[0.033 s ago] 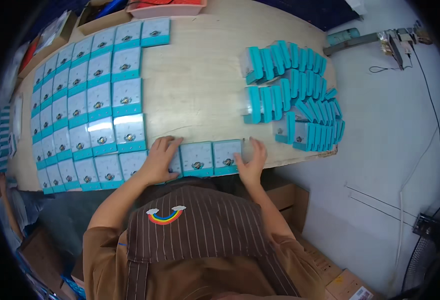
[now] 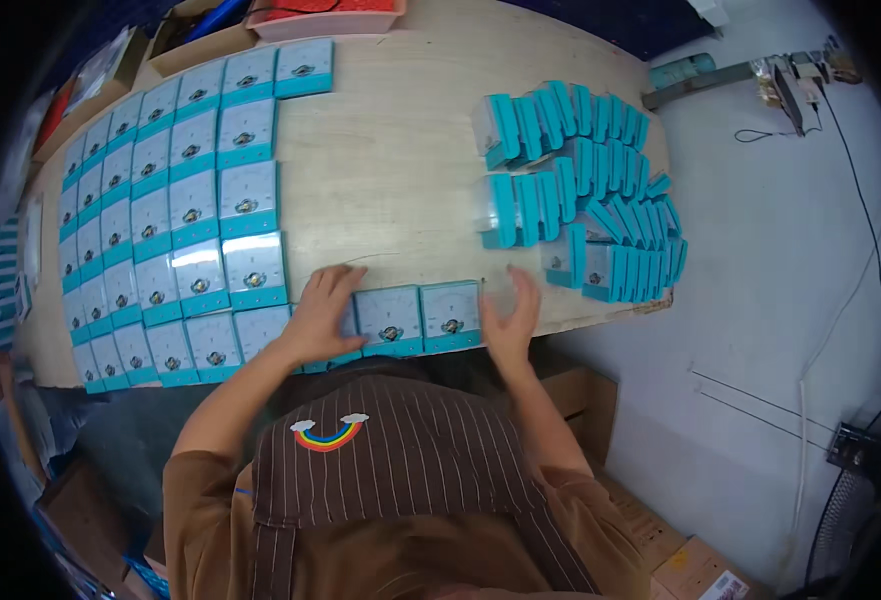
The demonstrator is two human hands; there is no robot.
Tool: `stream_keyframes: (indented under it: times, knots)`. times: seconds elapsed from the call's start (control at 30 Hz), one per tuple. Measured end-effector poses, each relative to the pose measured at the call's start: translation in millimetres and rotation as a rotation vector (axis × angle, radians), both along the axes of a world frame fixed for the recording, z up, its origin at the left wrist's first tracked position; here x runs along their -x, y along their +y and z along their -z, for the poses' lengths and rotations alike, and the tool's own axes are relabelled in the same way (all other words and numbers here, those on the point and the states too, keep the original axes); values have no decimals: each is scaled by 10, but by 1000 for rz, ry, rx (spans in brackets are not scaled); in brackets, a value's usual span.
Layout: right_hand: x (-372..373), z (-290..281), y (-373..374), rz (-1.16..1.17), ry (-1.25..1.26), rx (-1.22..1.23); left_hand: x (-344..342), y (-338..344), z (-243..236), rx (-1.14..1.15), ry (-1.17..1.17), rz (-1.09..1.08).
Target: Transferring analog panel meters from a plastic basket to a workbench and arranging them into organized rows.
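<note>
Flat square units, which look like dial meters with white faces and teal lower strips, lie edge to edge in rows on the table. My left hand (image 2: 322, 315) rests over one in the nearest row, fingers spread, hiding most of it. To its right lie two more, a middle meter (image 2: 389, 318) and the end meter (image 2: 451, 315). Just beyond the end meter's right edge, my right hand (image 2: 510, 318) hovers with thumb and fingers apart and nothing between them. It is slightly blurred.
Several meters stand on edge in packed teal rows (image 2: 550, 205) at the table's right. A pink tray (image 2: 330, 22) and a cardboard box (image 2: 200, 52) sit at the far left. The pale wooden table (image 2: 390, 150) ends near my apron; a wall (image 2: 760, 300) rises at right.
My right hand has shifted slightly right, its thumb coming away from the end meter. The left hand stays on its meter.
</note>
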State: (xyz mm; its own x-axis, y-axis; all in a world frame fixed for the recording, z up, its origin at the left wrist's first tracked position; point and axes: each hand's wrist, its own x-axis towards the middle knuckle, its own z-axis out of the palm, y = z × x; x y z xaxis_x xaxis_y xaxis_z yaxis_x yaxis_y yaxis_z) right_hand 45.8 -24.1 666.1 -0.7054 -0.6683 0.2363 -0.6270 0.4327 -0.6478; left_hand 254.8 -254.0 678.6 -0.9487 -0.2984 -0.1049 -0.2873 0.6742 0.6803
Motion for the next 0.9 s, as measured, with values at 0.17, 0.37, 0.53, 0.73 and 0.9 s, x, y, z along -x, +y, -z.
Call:
stream_keyframes:
  times: [0.17, 0.37, 0.53, 0.73, 0.9]
  knots:
    - [1096, -133, -576, 164, 259, -61, 1415, 26, 122, -60, 357, -76]
    - [1267, 66, -751, 143, 176, -318, 1982, 150, 295, -172, 367, -193]
    - [1117, -180, -748, 134, 342, -450, 1269, -406, -267, 197, 90, -86]
    - [892, -231, -990, -11, 256, -284, 294, -757, -216, 350, -208, 0]
    - [93, 79, -1220, -69, -678, 35, 195, -700, -123, 249, -183, -46]
